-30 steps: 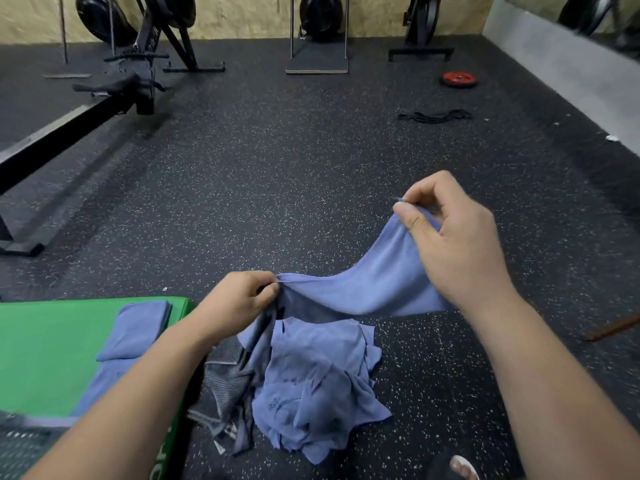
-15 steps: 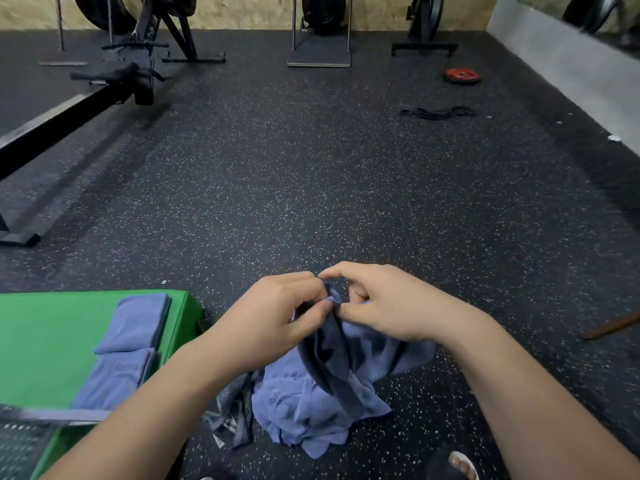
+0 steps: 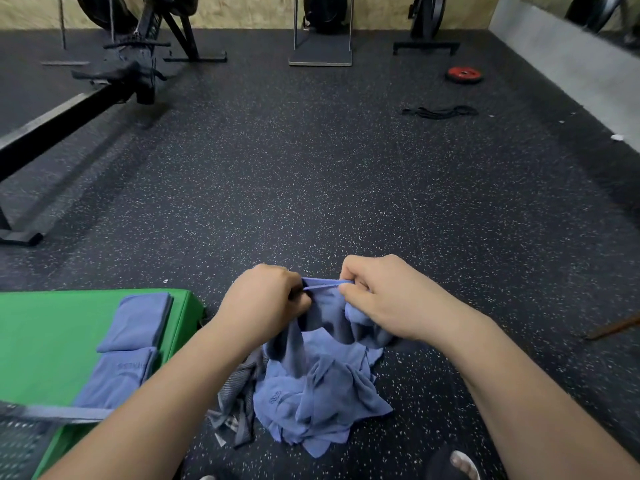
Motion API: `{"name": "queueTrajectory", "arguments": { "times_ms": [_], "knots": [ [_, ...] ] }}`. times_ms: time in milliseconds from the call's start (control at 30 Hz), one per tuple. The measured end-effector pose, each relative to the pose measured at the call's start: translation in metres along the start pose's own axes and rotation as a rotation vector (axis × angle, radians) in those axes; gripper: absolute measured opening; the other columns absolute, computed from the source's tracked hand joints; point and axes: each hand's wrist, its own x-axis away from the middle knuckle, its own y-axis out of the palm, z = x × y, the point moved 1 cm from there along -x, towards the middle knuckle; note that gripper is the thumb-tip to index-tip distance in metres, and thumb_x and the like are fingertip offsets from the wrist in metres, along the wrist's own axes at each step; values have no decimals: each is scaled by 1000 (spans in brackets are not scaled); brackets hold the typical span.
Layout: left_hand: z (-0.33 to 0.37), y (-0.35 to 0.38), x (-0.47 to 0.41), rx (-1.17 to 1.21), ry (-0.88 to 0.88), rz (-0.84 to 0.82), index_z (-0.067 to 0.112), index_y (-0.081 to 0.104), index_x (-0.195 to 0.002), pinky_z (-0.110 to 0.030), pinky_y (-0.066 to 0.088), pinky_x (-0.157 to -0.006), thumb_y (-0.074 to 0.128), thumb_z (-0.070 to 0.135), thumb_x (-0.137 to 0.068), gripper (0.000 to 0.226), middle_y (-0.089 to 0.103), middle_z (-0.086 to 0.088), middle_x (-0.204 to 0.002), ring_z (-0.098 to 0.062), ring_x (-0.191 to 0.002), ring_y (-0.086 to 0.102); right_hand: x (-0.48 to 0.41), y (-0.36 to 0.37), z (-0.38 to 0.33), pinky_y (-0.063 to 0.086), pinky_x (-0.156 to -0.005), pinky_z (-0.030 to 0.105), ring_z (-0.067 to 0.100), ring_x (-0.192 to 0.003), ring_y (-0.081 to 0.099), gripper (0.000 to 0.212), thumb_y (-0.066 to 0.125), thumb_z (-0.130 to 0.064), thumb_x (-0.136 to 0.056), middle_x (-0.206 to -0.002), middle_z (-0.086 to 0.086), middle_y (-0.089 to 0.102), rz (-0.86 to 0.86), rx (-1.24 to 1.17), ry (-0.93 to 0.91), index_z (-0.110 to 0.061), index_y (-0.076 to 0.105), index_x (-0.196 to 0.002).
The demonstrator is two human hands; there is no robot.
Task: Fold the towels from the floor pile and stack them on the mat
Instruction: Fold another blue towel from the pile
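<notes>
I hold a blue towel up over the floor pile, doubled so two of its edges lie together. My left hand pinches those edges at the left, and my right hand pinches them a short way to the right. The rest of the towel hangs down between my wrists onto the pile of crumpled blue and grey towels. At the lower left lies the green mat with two folded blue towels, one nearer me.
A dark mesh item with a grey strap covers the mat's near corner. A rowing machine stands at the far left, a red weight plate and black band at the far right. My toes show below.
A second ago my hands held the towel stretched wide apart. They came together, folding the towel in half, and now sit slightly apart again along the joined edges.
</notes>
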Motion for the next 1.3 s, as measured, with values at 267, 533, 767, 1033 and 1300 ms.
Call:
{"name": "queueTrajectory", "arguments": {
  "times_ms": [267, 533, 767, 1033, 1300],
  "knots": [
    [-37, -13, -10, 99, -177, 52, 12, 57, -70, -36, 50, -58, 63, 40, -84, 31, 55, -4, -58, -32, -63, 58, 3, -23, 13, 55, -69, 42, 18, -71, 64, 15, 55, -32, -104, -70, -8, 66, 177, 77, 64, -25, 59, -91],
    [-69, -24, -12, 99, -292, 143, 16, 72, -76, -37, 52, -63, 70, 28, -85, 15, 64, -4, -62, -31, -68, 63, 3, -40, 29, 53, -70, 44, 24, -75, 63, 14, 55, -27, -102, -74, -1, 66, 311, 72, 152, -23, 58, -89],
    [-93, -34, -7, 77, -363, 174, 13, 69, -71, -35, 49, -61, 70, 24, -87, 19, 63, -5, -59, -29, -64, 60, 5, -52, 44, 56, -73, 45, 28, -79, 63, 14, 51, -28, -101, -82, 2, 67, 407, 125, 305, -23, 56, -90],
    [-120, -37, -1, 143, -378, 176, 20, 77, -81, -37, 54, -68, 72, 31, -100, 23, 69, 0, -64, -24, -67, 67, 6, -58, 53, 52, -72, 44, 32, -83, 61, 17, 49, -28, -105, -86, 5, 66, 492, 145, 396, -21, 57, -93],
    [-103, -42, 1, 198, -312, 236, 24, 70, -67, -31, 47, -56, 81, 55, -90, 40, 61, 3, -52, -19, -54, 60, 2, -54, 54, 55, -74, 46, 32, -84, 62, 18, 47, -28, -106, -88, 6, 65, 492, 135, 428, -20, 57, -93]
  ]
}}
